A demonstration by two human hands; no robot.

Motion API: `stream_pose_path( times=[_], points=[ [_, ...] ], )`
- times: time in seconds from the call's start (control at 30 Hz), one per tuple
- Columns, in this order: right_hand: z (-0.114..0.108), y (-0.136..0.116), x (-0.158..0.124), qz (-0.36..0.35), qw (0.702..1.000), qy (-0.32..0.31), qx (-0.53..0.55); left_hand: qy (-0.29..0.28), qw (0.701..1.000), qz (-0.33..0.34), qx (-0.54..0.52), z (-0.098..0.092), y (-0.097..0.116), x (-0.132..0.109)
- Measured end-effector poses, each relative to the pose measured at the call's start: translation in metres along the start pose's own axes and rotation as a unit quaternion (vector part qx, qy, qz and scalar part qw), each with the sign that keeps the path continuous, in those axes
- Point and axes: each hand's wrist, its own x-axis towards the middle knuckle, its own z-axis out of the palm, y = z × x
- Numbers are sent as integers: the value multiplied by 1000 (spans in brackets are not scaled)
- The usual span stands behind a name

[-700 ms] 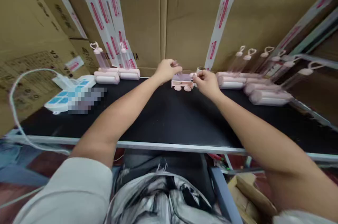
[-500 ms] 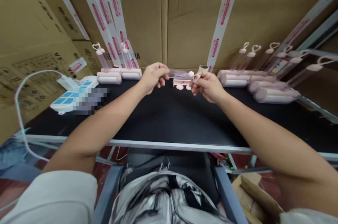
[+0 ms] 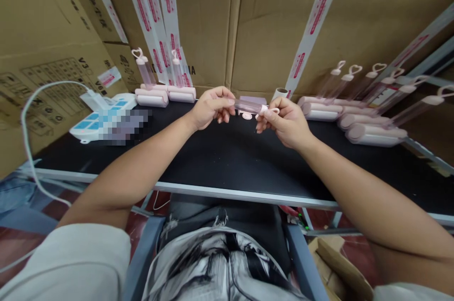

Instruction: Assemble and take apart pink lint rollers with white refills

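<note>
Two lint rollers (image 3: 152, 98) were counted at the table's (image 3: 220, 164) left, six heart-topped handles (image 3: 432, 100) at its right, one clear pink handle (image 3: 248, 104) held by one left grip (image 3: 209, 108) and one right grip (image 3: 287, 121), one small roll (image 3: 280, 93), one power strip (image 3: 102, 121)

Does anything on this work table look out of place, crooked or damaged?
Nothing looks damaged or spilled. Only the white cable loops loosely off the left end of the black table. The left hand and right hand grip a translucent pink plastic handle; pink lint rollers line the back.
</note>
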Motion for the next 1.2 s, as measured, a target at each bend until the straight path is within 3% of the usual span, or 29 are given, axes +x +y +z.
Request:
stream_pose_path(
  times=[0.13, 0.2, 0.3, 0.4, 0.53, 0.67, 0.93, 1.2],
  points=[
    [-7, 4, 1, -17, 996, -22, -82, -83, 989, -8, 123, -14, 4, -1],
    [-11, 9, 1, -35, 989, -40, -136, -128, 962, 6, 241, -16, 8, -2],
    [-15, 17, 0, -50, 979, -71, -186, -190, 872, 52, 449, -8, 11, -7],
    [-17, 22, -1, -71, 961, -117, -239, -222, 775, 50, 590, 8, 12, -14],
    [-17, 22, -3, -125, 925, -153, -325, -218, 710, 26, 669, 21, 9, -18],
    [-15, 20, -5, -162, 902, -157, -367, -223, 695, 40, 682, 21, 7, -18],
    [-11, 14, -12, -123, 905, -142, -381, -217, 708, 57, 669, 21, 6, -17],
    [-9, 14, -13, -108, 906, -141, -384, -228, 683, 59, 691, 23, 6, -17]
  ],
)
